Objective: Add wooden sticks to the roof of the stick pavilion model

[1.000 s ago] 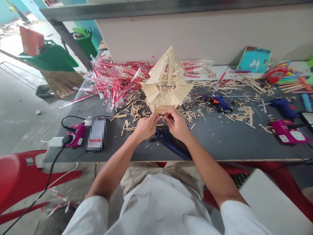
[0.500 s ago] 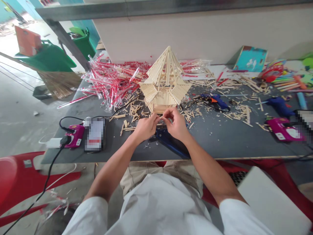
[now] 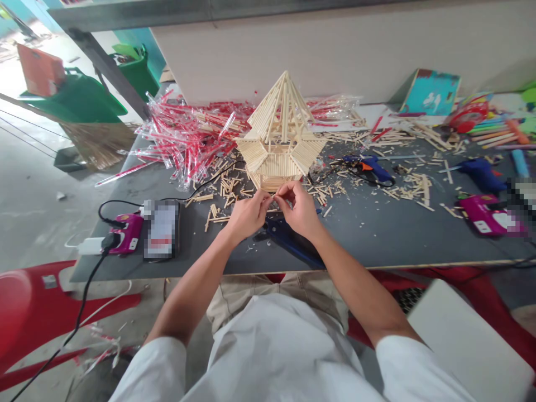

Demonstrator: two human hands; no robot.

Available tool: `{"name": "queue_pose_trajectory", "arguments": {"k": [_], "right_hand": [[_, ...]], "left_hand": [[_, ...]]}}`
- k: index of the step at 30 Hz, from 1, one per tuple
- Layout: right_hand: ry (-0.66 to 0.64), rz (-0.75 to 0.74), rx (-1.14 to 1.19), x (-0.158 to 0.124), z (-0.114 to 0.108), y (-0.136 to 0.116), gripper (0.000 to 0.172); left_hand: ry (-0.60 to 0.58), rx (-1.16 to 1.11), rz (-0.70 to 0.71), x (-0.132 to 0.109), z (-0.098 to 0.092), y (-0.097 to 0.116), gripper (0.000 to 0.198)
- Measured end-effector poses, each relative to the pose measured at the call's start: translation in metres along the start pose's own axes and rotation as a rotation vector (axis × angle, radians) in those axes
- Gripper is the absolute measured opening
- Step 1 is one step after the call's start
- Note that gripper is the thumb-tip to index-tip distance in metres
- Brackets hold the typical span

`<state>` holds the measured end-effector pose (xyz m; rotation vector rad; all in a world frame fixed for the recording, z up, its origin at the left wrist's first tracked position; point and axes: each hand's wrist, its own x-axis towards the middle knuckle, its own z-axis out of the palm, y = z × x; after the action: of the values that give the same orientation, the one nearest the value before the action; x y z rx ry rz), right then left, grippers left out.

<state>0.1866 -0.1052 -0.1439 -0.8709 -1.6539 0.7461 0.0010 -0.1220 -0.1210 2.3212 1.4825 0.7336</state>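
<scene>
Above the blue-handled pliers [image 3: 288,243] near the front edge of the grey worktop [image 3: 377,240], the left hand [image 3: 248,215] and right hand [image 3: 299,209] meet with fingers curled almost closed, apparently pinching a short wooden stick [image 3: 273,199] between their fingertips. Just behind them, the model house [image 3: 278,151], built of pale wooden sticks with a pointed roof, stands mid-worktop, its base almost at the fingertips. Loose stick pieces [image 3: 224,192] lie scattered on either side. To the left are a phone [image 3: 161,229] and pink power strip [image 3: 125,234]; to the right, a blue glue gun [image 3: 371,167]. Beyond the house lies a heap of red-and-white straws [image 3: 188,139].
</scene>
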Motion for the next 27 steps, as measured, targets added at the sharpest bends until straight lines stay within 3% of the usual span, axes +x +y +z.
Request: {"name": "queue_pose_trajectory", "arguments": {"k": [15, 21, 27], "right_hand": [[-0.048, 0.033, 0.033, 0.0005, -0.0034, -0.0032, 0.021], [-0.073, 0.032, 0.053, 0.0005, -0.0020, -0.0013, 0.021], [-0.034, -0.018, -0.106, 0.0001, -0.0009, -0.0002, 0.011]], "left_hand": [[-0.007, 0.029, 0.012, -0.0005, 0.0045, 0.0010, 0.029], [0.078, 0.034, -0.100, 0.0028, 0.0027, -0.0019, 0.026], [0.059, -0.021, -0.072, 0.0022, -0.0006, -0.0042, 0.024]]}}
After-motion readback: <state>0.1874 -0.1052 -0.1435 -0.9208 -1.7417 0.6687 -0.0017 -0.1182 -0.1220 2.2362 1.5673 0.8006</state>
